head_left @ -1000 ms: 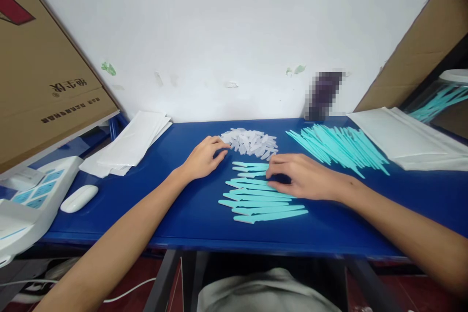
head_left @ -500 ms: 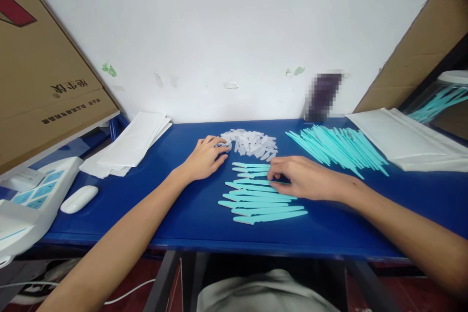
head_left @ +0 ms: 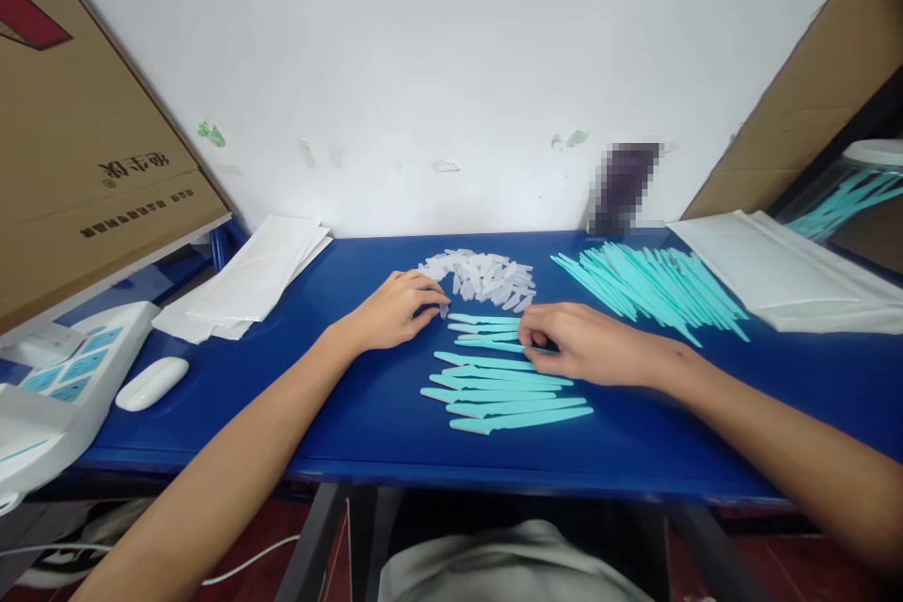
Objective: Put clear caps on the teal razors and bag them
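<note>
My left hand (head_left: pixel 395 308) is closed in a pinch on a small translucent blade cap (head_left: pixel 444 309), at the front left of a heap of such caps (head_left: pixel 486 277). My right hand (head_left: pixel 578 341) has its thumb and fingers closed on the handle end of a turquoise eyebrow razor (head_left: pixel 486 345), its blade end pointing left. More turquoise razors (head_left: pixel 522 417) lie in a loose column in front of and behind it, blade ends to the left. Fingers hide some of their handle ends.
A bigger pile of turquoise razors (head_left: pixel 649 287) lies at the back right, beside white packets (head_left: pixel 790 273). White bags (head_left: pixel 254 273), a white mouse-like object (head_left: pixel 153 384) and a white device (head_left: pixel 91 386) stand left. A cardboard box (head_left: pixel 91 132) rises behind them. A wall backs the blue table (head_left: pixel 353 451).
My left hand has drawn back slightly from the heap with a cap between its fingertips. My right hand has lifted a razor a little away from the others in the column.
</note>
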